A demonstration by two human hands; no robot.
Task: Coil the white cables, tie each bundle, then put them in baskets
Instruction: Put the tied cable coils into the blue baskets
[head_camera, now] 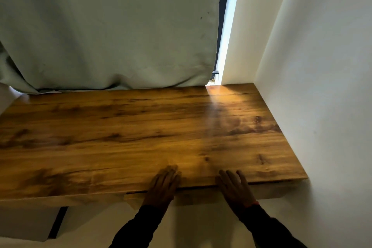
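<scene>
Wooden desk (141, 137) stretches ahead of my left hand (163, 186) and right hand (234, 187), both flat with fingers straight on its near edge, holding nothing; grey curtain (110, 26) hangs beyond.

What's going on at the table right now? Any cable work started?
Not yet. The person's left hand and right hand rest flat, fingers straight, on the near edge of the wooden table, holding nothing. No cables or baskets are in view. A grey curtain hangs behind the table and a white wall borders its right side.
</scene>
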